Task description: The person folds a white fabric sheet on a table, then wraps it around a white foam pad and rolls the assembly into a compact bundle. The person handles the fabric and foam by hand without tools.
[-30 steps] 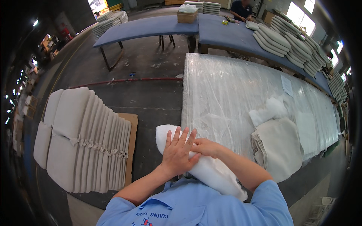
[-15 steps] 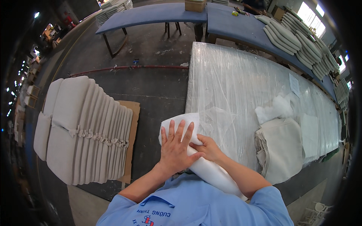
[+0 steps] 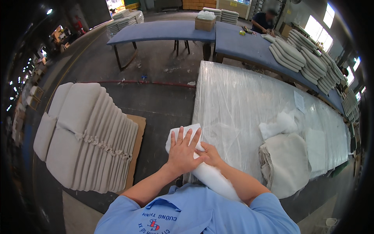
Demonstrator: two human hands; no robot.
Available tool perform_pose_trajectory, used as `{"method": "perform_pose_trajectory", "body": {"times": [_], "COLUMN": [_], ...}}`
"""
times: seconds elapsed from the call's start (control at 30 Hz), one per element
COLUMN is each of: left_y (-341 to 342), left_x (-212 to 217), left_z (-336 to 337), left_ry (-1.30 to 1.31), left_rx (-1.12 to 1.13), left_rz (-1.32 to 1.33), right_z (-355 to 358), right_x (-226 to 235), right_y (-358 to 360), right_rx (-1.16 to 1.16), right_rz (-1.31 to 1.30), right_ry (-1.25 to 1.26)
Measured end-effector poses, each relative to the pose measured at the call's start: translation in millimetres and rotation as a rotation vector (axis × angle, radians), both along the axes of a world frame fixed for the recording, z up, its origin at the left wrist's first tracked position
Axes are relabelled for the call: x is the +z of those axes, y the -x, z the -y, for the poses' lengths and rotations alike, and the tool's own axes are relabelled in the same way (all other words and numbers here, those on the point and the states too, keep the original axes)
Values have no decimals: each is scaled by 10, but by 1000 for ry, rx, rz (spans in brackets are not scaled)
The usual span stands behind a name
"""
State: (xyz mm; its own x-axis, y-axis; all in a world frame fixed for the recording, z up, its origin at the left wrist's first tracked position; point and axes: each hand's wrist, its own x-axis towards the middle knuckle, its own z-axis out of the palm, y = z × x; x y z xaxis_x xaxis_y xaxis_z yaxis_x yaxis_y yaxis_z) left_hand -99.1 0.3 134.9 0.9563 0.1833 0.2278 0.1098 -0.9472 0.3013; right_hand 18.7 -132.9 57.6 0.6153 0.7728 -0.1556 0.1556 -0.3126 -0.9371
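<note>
Left hand (image 3: pixel 183 150): flat, fingers spread, pressing the white padding roll (image 3: pixel 202 171) as before.
Right hand (image 3: pixel 212 154): now tucked closer under the left, gripping the roll.
Roll: shifted slightly nearer to the plastic-covered table (image 3: pixel 249 105) edge.

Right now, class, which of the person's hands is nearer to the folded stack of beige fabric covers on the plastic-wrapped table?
Right. The right hand lies closer to the stack; the left hand lies farther left.

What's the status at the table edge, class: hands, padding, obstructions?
Left hand flat on white padding roll. Right hand pressing beside it. Roll at plastic-covered table edge. Stack of covers lies apart.
</note>
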Motion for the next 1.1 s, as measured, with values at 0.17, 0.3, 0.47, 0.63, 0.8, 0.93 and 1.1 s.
{"method": "perform_pose_trajectory", "body": {"times": [0.17,0.3,0.47,0.63,0.8,0.93,1.1], "left_y": [-24,158,43,70,24,210,208], "left_x": [168,93,77,83,79,64,-13], "left_z": [127,69,204,124,170,29,-5], "left_ry": [20,-7,20,43,56,115,137], "left_rx": [-63,-10,-65,-19,-37,62,99], "left_rz": [-92,-107,-46,-77,17,70,-2], "right_z": [308,295,230,-424,-314,-322,-293], "right_x": [-391,-77,178,181,265,624,793], "right_y": [-205,-430,-952,-530,-620,-505,-316], "right_rx": [28,271,242,334,251,-12,-73], "right_rz": [147,-439,-689,-708,-503,-712,-720], "right_ry": [249,171,244,151,36,-57,19]}}
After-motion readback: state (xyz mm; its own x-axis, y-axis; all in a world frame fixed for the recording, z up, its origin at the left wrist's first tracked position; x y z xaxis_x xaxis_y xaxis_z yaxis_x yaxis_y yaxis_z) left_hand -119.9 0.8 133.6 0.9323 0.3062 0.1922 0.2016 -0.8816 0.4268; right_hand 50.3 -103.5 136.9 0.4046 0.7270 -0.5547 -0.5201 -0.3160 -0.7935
